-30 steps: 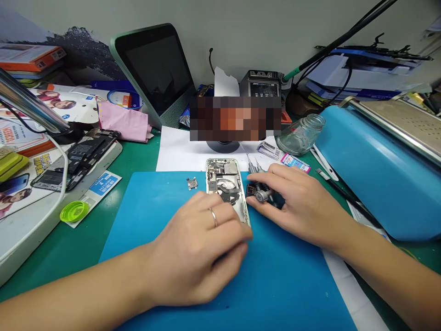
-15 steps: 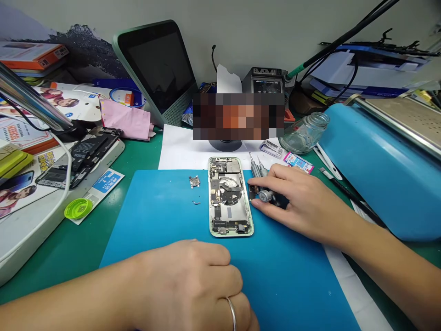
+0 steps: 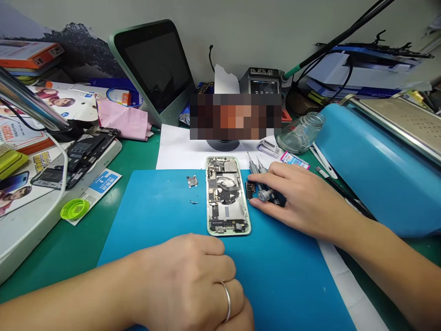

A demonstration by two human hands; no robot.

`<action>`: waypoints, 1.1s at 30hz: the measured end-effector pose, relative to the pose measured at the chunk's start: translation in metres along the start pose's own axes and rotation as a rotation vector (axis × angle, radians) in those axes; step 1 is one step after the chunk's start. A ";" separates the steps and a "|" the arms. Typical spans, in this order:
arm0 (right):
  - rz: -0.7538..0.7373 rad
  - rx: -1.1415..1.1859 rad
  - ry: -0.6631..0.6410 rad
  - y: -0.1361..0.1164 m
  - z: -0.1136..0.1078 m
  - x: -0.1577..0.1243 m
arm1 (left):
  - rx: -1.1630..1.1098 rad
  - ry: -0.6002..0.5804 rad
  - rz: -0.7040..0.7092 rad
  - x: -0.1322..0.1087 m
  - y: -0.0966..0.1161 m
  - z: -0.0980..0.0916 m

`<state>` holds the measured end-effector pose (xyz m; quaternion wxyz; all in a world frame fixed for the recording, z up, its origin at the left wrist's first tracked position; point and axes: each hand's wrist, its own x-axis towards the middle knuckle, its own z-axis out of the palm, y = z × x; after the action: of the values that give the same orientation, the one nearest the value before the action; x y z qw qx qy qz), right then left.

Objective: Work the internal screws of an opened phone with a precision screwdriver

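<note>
An opened phone (image 3: 228,216) lies upright on the blue mat, its inner boards and a round coil showing. My right hand (image 3: 292,193) is just right of it, thumb and forefinger apart around a small black phone part (image 3: 250,189). Beneath that hand are several grey screwdrivers (image 3: 263,195), partly covered by the fingers. In front of the phone, my left hand (image 3: 193,280) is curled into a fist with a ring on one finger; what it holds, if anything, is hidden. Left of the phone lie a small metal shield plate (image 3: 192,181) and a tiny metal piece (image 3: 194,202).
A blue mat (image 3: 155,216) covers the green table. A glass jar (image 3: 303,131), white tweezers (image 3: 324,161) and a blue machine (image 3: 372,179) stand right. A detached phone screen (image 3: 79,156), green cap (image 3: 75,209) and dark monitor (image 3: 155,69) are on the left.
The whole view has shifted slightly left. My right forefinger has lifted a little away from the black part, which shows more fully. My left fist has barely moved.
</note>
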<state>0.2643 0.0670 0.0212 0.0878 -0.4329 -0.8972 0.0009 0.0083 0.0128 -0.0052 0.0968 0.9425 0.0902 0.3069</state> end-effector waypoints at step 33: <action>0.059 0.325 0.681 -0.009 -0.006 -0.010 | 0.084 -0.024 -0.446 0.010 -0.019 -0.002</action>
<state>0.2644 0.0535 0.0262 0.4485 -0.4145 -0.7918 0.0019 0.0128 0.0342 -0.0021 0.1242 0.9060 0.3077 0.2626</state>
